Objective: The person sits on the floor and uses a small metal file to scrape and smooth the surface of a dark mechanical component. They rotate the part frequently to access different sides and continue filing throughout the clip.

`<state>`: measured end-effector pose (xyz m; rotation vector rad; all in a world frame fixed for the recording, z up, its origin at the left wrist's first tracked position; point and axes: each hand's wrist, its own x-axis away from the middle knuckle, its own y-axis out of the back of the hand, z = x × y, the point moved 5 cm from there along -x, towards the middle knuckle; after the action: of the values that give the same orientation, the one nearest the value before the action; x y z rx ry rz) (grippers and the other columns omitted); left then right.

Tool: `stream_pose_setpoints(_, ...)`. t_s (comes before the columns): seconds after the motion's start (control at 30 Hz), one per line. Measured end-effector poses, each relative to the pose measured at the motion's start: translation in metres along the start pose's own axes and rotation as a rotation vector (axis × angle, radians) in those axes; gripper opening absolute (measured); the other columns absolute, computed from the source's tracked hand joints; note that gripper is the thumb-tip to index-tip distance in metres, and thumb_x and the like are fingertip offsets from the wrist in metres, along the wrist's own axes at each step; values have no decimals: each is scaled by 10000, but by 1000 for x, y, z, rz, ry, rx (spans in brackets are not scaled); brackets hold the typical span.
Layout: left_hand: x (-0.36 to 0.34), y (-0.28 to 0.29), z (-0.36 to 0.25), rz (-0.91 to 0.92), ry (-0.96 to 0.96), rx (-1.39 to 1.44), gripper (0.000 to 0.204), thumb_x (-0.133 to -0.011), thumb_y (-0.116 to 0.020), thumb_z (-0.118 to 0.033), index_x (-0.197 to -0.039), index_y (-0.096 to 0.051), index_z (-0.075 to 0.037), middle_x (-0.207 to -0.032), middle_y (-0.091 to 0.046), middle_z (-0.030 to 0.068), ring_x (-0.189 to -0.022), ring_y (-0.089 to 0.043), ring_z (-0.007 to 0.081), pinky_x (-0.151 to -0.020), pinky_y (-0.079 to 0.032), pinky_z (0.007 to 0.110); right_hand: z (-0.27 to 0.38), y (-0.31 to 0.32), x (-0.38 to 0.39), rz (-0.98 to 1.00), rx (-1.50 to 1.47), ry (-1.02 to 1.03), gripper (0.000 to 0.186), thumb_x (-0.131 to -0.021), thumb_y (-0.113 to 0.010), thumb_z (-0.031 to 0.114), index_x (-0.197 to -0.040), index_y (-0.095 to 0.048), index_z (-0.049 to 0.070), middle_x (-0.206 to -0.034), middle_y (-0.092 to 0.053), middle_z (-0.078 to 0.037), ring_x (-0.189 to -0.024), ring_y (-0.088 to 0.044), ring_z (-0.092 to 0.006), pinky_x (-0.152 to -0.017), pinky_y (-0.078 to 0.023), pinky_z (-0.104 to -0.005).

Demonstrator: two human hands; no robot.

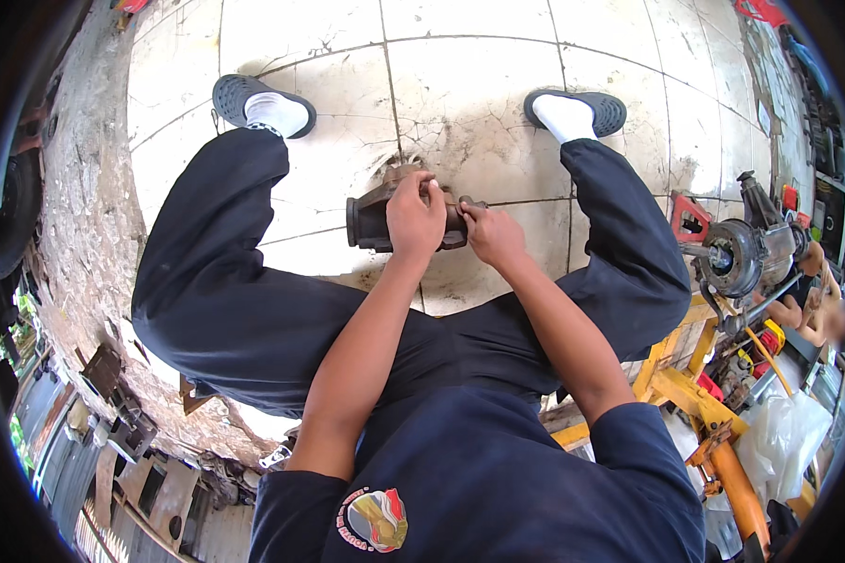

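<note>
A dark, greasy cast-metal housing (374, 222) lies on the tiled floor between my feet, with a round rim at its left end and a narrower neck at its right. My left hand (416, 216) rests over the middle of it, fingers curled down onto the rusty far side. At the narrow end, my right hand (496, 235) is closed, thumb and fingers pinching the end piece (472, 203). My hands hide much of the housing's top, and whether a smaller part sits in my fingers cannot be made out.
White tiles (479, 75) with dark stains surround the housing. To the right stand a red stand (690, 220), an axle with a round hub (730, 258) and a yellow metal frame (676, 375). Another person (812, 305) is at the far right. A tyre (14, 216) is at the left edge.
</note>
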<state>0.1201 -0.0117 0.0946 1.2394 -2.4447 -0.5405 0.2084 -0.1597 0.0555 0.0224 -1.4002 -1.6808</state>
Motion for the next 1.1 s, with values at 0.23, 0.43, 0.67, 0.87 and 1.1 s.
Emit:
stream_pose_setpoints(0.23,-4,1,-2,10,4,-35,187,-954,-654,-142,-1054,-704,8,-943,-733,178,-865,-726,339,-803,-571,423,3,-6,7,33,20,-26,299,-1020,-523,275,-1219,-727,185,-899,-752,-202,-834,-729,-432,-742,-583,-543)
stream_pose_setpoints(0.43,-2,-3,-4,27,14,-48,197,-951,-659,-148,-1070,-701,4,-935,-732,171,-864,-720,334,-809,-564,430,-3,-15,-11,-83,-22,-8,308,-1043,-501,291,-1210,-730,170,-880,-748,-210,-821,-728,-438,-742,-583,-546)
stream_pose_setpoints(0.67,-3,-3,0,31,21,-66,203,-946,-663,-146,-1081,-696,1,-939,-728,167,-874,-716,336,-815,-560,431,3,-11,-2,-91,6,7,310,-1059,-492,301,-1231,-716,174,-902,-750,-206,-835,-728,-432,-746,-581,-549)
stream_pose_setpoints(0.87,-1,-2,1,59,43,-56,205,-941,-665,-147,-1083,-694,-2,-950,-728,163,-879,-714,331,-820,-559,436,6,3,23,109,36,-94,293,-1064,-480,299,-1241,-674,169,-895,-748,-208,-819,-726,-437,-738,-577,-558)
stream_pose_setpoints(1.1,-4,-3,-3,65,49,-29,198,-942,-660,-140,-1081,-691,-1,-941,-726,160,-870,-714,330,-823,-558,438,7,-15,-4,11,101,-101,285,-1025,-492,237,-1209,-699,173,-868,-743,-208,-830,-733,-436,-723,-587,-533)
